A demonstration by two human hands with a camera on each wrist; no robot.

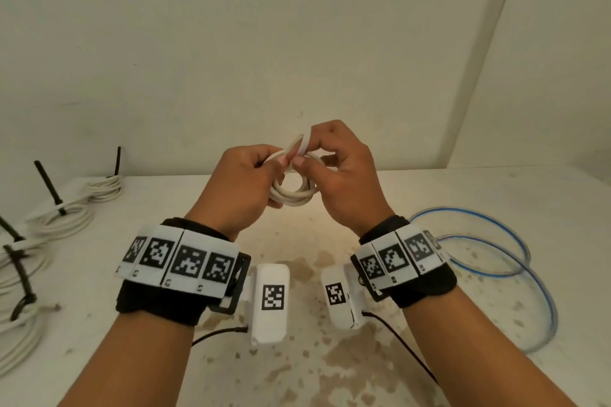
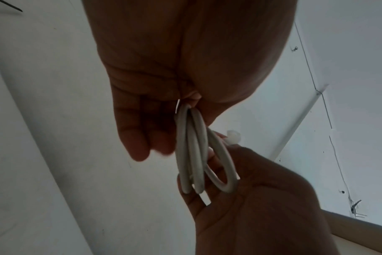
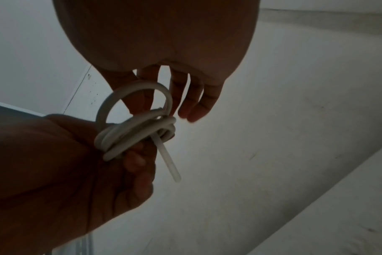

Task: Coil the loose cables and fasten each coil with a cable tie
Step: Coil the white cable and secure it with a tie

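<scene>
Cable coil (image 1: 291, 193) pinched by both hands; right-wrist view shows its free end (image 3: 167, 158)

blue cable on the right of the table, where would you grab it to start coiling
Judging by the head view, take the blue cable on the near arc of its big loops, coming from above with the right hand. It lies flat and loose on the table, free of other things, so the arc should lift clear. Neither end shows.

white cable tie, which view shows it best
The right wrist view: the cable tie sticks out bare below the coil. The head view shows only a strip above the fingers; the left wrist view shows just a sliver.
</scene>
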